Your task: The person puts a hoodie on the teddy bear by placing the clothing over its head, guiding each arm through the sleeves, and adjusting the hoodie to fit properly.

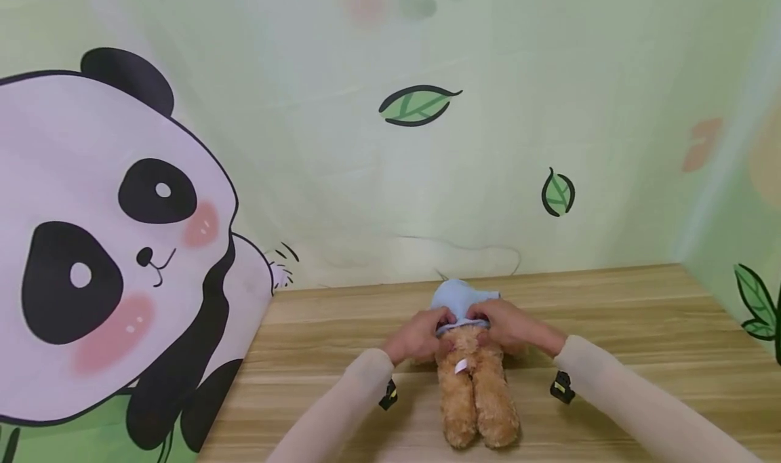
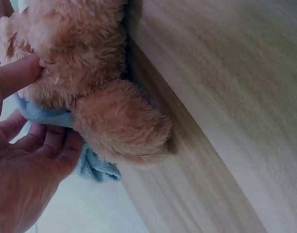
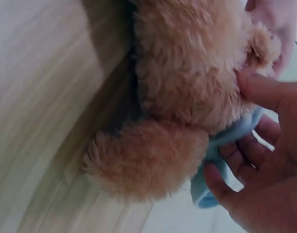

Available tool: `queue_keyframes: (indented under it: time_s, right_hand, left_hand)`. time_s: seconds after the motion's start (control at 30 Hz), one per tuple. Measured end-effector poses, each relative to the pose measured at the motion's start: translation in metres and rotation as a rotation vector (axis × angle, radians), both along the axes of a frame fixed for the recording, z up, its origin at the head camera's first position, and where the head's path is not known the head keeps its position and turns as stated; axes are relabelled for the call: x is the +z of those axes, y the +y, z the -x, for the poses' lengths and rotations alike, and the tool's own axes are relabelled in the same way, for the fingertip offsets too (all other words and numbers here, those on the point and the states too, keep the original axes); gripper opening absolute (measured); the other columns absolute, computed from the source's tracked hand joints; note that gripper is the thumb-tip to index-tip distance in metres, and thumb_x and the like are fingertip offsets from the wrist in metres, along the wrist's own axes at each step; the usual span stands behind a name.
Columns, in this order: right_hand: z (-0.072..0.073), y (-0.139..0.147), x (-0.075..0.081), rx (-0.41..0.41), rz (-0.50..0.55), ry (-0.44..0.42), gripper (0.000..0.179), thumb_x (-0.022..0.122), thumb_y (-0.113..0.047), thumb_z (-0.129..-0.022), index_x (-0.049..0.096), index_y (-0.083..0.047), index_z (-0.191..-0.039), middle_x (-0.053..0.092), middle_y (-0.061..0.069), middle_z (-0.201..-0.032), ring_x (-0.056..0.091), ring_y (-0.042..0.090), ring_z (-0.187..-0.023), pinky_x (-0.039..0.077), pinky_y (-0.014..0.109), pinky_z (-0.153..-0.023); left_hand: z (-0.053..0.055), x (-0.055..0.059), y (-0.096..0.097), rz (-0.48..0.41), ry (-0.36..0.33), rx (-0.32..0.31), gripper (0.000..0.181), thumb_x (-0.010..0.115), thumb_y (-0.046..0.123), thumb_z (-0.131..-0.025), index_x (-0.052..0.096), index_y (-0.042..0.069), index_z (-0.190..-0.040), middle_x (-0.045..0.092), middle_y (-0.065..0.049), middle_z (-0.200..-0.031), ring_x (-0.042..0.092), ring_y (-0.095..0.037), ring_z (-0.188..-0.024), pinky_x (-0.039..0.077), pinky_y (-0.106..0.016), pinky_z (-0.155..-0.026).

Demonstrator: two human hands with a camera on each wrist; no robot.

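Note:
A brown plush toy (image 1: 459, 409) lies on the wooden table, its legs toward me and a white tag (image 1: 461, 366) at its lower body. A light blue cloth garment (image 1: 454, 297) covers its upper end, hiding the head. My left hand (image 1: 415, 334) holds the garment's hem on the left side. On the other side my right hand (image 1: 509, 324) grips the same hem. In the left wrist view, the fingers go under the blue edge while the thumb presses the fur (image 2: 90, 43). The right wrist view shows the thumb on the fur and fingers in the garment (image 3: 206, 187), beside a furry arm (image 3: 148, 160).
The wooden tabletop (image 1: 329, 314) stretches to both sides of the toy. Behind it hangs a pale green backdrop (image 1: 342, 178) with printed leaves and a large panda (image 1: 79, 165) at left. A black wrist-camera mount (image 1: 562, 387) sits under the right sleeve.

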State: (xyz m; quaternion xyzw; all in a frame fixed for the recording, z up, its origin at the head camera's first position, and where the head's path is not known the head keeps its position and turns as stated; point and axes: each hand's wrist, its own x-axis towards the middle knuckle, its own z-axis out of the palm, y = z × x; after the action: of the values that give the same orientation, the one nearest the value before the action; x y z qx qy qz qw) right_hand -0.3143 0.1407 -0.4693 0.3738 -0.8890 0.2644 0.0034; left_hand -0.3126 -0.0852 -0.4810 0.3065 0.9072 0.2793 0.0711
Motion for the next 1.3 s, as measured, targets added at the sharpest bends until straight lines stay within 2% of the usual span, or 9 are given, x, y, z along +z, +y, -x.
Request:
queue_keyframes:
  time_s: [0.17,0.37,0.47,0.6,0.87,0.97,1.1,1.2,1.3]
  right_hand:
    - [-0.016,-0.005,-0.007,-0.109,-0.016,0.138,0.019,0.076,-0.005,-0.072,0.063,-0.015,-0.082,0.06,-0.003,-0.084,0.054,0.012,-0.076,0.045,0.029,-0.07]
    - [-0.031,-0.008,-0.018,-0.148,0.027,0.235,0.027,0.076,-0.004,-0.072,0.052,-0.016,-0.073,0.051,-0.007,-0.069,0.043,0.007,-0.065,0.038,0.024,-0.061]
    - [-0.032,-0.01,-0.021,-0.143,0.058,0.264,0.029,0.073,0.0,-0.069,0.049,-0.016,-0.071,0.049,-0.007,-0.066,0.042,0.007,-0.063,0.037,0.023,-0.06]
    - [-0.032,-0.011,-0.028,-0.126,0.085,0.297,0.028,0.066,0.005,-0.064,0.047,-0.015,-0.07,0.048,-0.005,-0.065,0.043,0.009,-0.062,0.037,0.025,-0.059]
    - [-0.031,-0.016,-0.038,-0.194,0.095,0.367,0.035,0.064,0.009,-0.059,0.04,-0.016,-0.059,0.036,-0.01,-0.056,0.033,0.006,-0.055,0.032,0.023,-0.052]
    - [-0.034,-0.015,-0.037,-0.211,0.08,0.363,0.036,0.063,0.009,-0.059,0.038,-0.016,-0.059,0.035,-0.011,-0.056,0.032,0.006,-0.055,0.031,0.023,-0.051]
    - [-0.04,-0.009,-0.033,-0.198,0.036,0.364,0.034,0.069,0.003,-0.065,0.041,-0.016,-0.067,0.037,-0.008,-0.064,0.034,0.007,-0.059,0.031,0.023,-0.054]
    - [-0.042,-0.004,-0.031,-0.158,0.009,0.344,0.028,0.072,-0.009,-0.07,0.046,-0.016,-0.075,0.044,-0.005,-0.078,0.036,0.006,-0.064,0.033,0.021,-0.057]
    - [-0.042,0.001,-0.028,-0.107,0.009,0.303,0.026,0.073,-0.016,-0.074,0.048,-0.015,-0.081,0.046,-0.002,-0.093,0.036,0.005,-0.069,0.033,0.018,-0.06]
  left_hand:
    - [-0.006,-0.004,0.001,0.094,0.151,-0.064,0.023,0.075,0.016,-0.083,0.061,0.011,-0.101,0.06,-0.002,-0.098,0.051,-0.01,-0.089,0.043,-0.022,-0.081]
    - [-0.019,-0.011,0.004,0.219,0.332,-0.123,0.022,0.069,0.019,-0.089,0.056,0.011,-0.104,0.053,-0.002,-0.1,0.049,-0.012,-0.09,0.043,-0.022,-0.078]
    - [-0.021,-0.011,0.006,0.195,0.372,-0.134,0.017,0.068,0.014,-0.089,0.055,0.011,-0.098,0.057,-0.002,-0.095,0.052,-0.013,-0.087,0.044,-0.025,-0.076]
    - [-0.022,-0.011,0.01,0.157,0.374,-0.123,0.015,0.068,0.009,-0.085,0.055,0.011,-0.091,0.06,0.0,-0.086,0.054,-0.012,-0.081,0.043,-0.025,-0.073]
    - [-0.022,-0.017,0.021,0.192,0.482,-0.068,0.018,0.072,0.01,-0.077,0.055,0.014,-0.079,0.062,0.003,-0.072,0.058,-0.011,-0.068,0.043,-0.024,-0.062]
    - [-0.024,-0.018,0.02,0.167,0.463,-0.059,0.021,0.073,0.009,-0.076,0.053,0.015,-0.077,0.058,0.005,-0.07,0.053,-0.009,-0.066,0.038,-0.02,-0.059]
    - [-0.031,-0.017,0.012,0.106,0.366,-0.065,0.019,0.07,0.012,-0.08,0.052,0.013,-0.082,0.05,0.004,-0.074,0.042,-0.008,-0.069,0.031,-0.017,-0.061]
    - [-0.039,-0.016,0.006,0.109,0.31,-0.059,0.018,0.067,0.02,-0.084,0.053,0.013,-0.093,0.048,0.002,-0.087,0.041,-0.009,-0.078,0.032,-0.017,-0.067]
    - [-0.045,-0.015,0.004,0.124,0.306,-0.03,0.027,0.067,0.028,-0.087,0.054,0.013,-0.105,0.048,-0.003,-0.106,0.043,-0.014,-0.093,0.04,-0.021,-0.077]
